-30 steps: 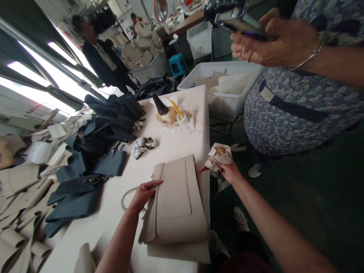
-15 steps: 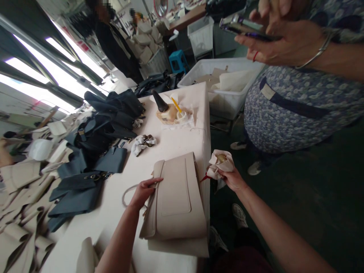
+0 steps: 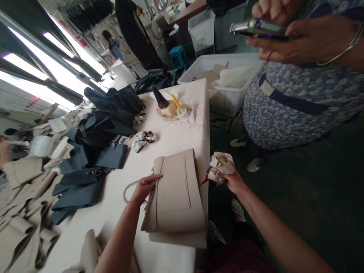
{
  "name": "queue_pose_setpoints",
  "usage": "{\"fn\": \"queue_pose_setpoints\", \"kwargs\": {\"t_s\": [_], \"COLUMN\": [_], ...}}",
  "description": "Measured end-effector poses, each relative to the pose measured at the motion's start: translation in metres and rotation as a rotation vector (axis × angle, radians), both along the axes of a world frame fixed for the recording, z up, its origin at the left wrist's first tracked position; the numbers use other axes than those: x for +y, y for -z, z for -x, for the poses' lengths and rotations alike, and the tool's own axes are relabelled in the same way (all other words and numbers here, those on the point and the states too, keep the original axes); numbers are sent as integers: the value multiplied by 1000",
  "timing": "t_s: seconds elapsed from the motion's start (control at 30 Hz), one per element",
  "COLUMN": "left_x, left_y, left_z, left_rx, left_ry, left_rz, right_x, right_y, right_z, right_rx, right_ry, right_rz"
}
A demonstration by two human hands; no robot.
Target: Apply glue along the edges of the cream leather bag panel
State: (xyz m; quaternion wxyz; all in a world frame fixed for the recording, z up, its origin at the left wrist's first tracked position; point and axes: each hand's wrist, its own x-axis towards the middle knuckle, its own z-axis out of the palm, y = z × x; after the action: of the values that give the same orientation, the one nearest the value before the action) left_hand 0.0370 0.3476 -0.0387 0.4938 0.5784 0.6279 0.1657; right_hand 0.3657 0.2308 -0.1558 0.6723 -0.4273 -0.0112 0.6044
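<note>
Two hands: left hand point(image 3: 143, 187) rested on the flat beige leather bag point(image 3: 176, 189), grip unclear; right hand point(image 3: 233, 181), grip clamped on a stained, crumpled cream rag point(image 3: 220, 167) beside the bag, whose stains could smudge the pale leather.

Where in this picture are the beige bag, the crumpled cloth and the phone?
beige bag point(image 3: 174, 189), head view, middle of its front panel.
crumpled cloth point(image 3: 219, 165), head view, its bunched top folds.
phone point(image 3: 256, 28), head view, its long side edge.

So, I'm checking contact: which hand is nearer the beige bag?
Left. The left hand rests on the left edge of the beige bag; the right hand holds a crumpled rag off its right side, apart.
</note>
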Motion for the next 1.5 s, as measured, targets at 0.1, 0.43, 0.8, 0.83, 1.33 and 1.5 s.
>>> {"fn": "queue_pose_setpoints", "kwargs": {"t_s": [0.1, 0.43, 0.8, 0.83, 1.33, 1.5], "left_x": [-2, -4, -5, -6, -5, -6], "left_y": [-1, 2, 10, 10, 16, 16], "left_z": [-1, 0, 7, 8, 14, 16], "left_rx": [9, 12, -12, -15, -70, -80], "left_ry": [-3, -3, 22, 23, 21, 14], "left_rz": [-11, -81, -53, -55, -107, -107], "right_x": [-7, -27, -45, -47, -77, -93], "right_y": [1, -5, -5, -5, 10, 8], "right_z": [4, 13, 20, 20, 35, 43], "right_rx": [0, -15, 4, 8, 39, 83], "right_ry": [-5, -45, -80, -82, -103, -114], "right_rz": [3, 33, 68, 65, 104, 131]}}
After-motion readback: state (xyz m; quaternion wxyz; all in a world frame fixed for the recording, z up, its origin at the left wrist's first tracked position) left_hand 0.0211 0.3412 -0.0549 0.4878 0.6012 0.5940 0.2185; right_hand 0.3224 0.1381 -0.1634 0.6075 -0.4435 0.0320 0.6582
